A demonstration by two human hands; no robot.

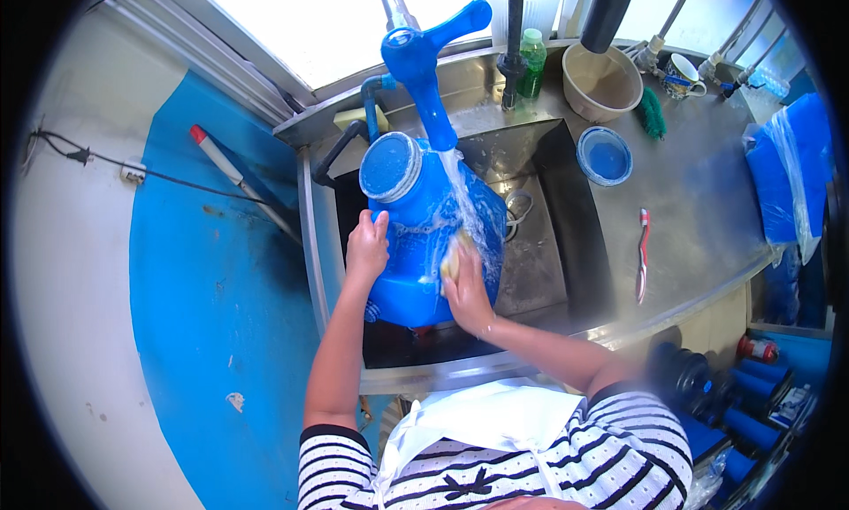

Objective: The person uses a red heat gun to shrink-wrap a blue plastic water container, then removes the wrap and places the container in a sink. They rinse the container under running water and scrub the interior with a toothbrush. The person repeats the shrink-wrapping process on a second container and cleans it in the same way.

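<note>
A blue plastic water jug [416, 284] stands tilted in the steel sink, streaked with white suds. Its round, pale-rimmed neck [391, 168] is at the upper left; whether it is covered, I cannot tell. My left hand [367, 246] grips the jug's left side below the neck, fingers bent. With my right hand [469, 289] I press a yellow sponge [452, 260], mostly hidden by the fingers, against the jug's soapy right side. Over the jug hangs the blue tap [428, 76], its spout close to the jug's top. White foam or water runs down from there.
On the right counter lie a round blue lid [605, 156] and a red-and-white toothbrush [643, 255]. Behind them are a beige bowl [601, 85], a green brush [652, 114], a patterned mug [683, 76] and a green bottle [531, 63]. A blue wall [221, 271] borders the sink's left.
</note>
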